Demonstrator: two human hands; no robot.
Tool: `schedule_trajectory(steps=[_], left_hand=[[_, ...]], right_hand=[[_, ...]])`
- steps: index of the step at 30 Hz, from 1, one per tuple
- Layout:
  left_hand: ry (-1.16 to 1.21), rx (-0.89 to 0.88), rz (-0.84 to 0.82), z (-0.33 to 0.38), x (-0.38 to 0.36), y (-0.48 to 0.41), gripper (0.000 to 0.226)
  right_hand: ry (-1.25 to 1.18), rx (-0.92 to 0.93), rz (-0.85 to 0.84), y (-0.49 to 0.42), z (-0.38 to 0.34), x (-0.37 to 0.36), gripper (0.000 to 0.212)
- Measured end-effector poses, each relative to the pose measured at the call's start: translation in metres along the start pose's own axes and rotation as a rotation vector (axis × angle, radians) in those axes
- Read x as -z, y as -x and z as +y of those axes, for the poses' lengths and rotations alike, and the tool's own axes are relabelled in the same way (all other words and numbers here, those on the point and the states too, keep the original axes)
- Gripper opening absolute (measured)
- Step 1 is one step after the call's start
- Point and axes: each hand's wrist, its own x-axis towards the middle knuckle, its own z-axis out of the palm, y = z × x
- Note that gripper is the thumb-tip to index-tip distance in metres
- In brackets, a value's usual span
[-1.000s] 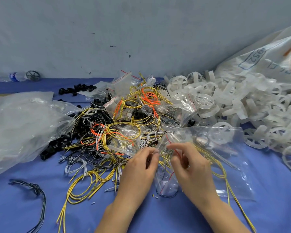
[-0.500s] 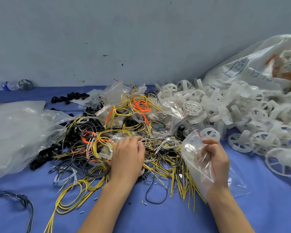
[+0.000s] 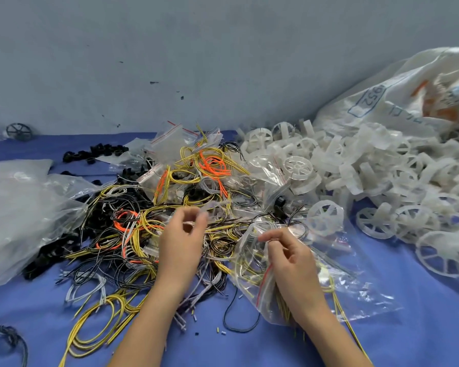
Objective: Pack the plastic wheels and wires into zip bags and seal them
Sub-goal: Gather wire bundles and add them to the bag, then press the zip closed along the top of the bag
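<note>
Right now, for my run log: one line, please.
left hand: fingers pinched over wire pile, grasp blurred | right hand: grips zip bag holding yellow wires | bag: unsealed

Soft, even, fairly bright light; shadows are faint. The left hand [image 3: 182, 242] is motion-blurred at its fingertips. Pale sheen lies on the large clear plastic bag [image 3: 19, 207]. Wide-angle bending curves the edges.

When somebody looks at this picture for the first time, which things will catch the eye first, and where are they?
First comes the tangled pile of wires, yellow, black and orange, in the middle of the blue table. To its right lies a big heap of white plastic wheels. In front, the right hand grips a clear zip bag with yellow wires inside, and the left hand is raised over the pile.
</note>
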Motion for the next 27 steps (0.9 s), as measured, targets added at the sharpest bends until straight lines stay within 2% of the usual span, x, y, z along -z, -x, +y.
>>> schedule_trajectory(steps=[3, 6, 10, 15, 18, 20, 22, 25, 27], left_hand=[[0.24, -0.049, 0.195, 0.008, 0.014, -0.004, 0.007], [0.509, 0.025, 0.199, 0.012, 0.023, -0.005, 0.008], [0.733, 0.189, -0.072, 0.013, 0.025, -0.007, 0.03], [0.914, 0.222, -0.488, 0.015, 0.029, -0.003, 0.03], [0.65, 0.106, -0.712, 0.013, 0.031, 0.002, 0.025], [0.426, 0.08, -0.786, 0.012, 0.028, 0.005, 0.023], [0.233, 0.066, -0.778, 0.011, 0.024, 0.006, 0.018], [-0.031, -0.021, -0.674, 0.006, 0.018, 0.007, 0.009], [-0.084, -0.023, -0.591, 0.005, 0.013, 0.009, 0.01]], right_hand=[[-0.001, -0.011, 0.02, -0.001, 0.001, -0.001, 0.027], [-0.029, -0.027, 0.047, -0.002, -0.001, -0.002, 0.028], [-0.047, -0.015, 0.058, -0.002, -0.002, -0.002, 0.026], [-0.021, 0.007, 0.056, -0.001, -0.001, -0.002, 0.024], [-0.047, 0.006, 0.048, -0.002, 0.0, -0.002, 0.022], [-0.08, 0.002, 0.044, -0.003, 0.002, -0.002, 0.022], [-0.075, 0.014, 0.036, -0.003, 0.003, -0.001, 0.02], [-0.026, 0.053, -0.005, -0.001, 0.004, -0.003, 0.017], [0.022, 0.079, -0.051, 0.001, 0.004, -0.005, 0.019]])
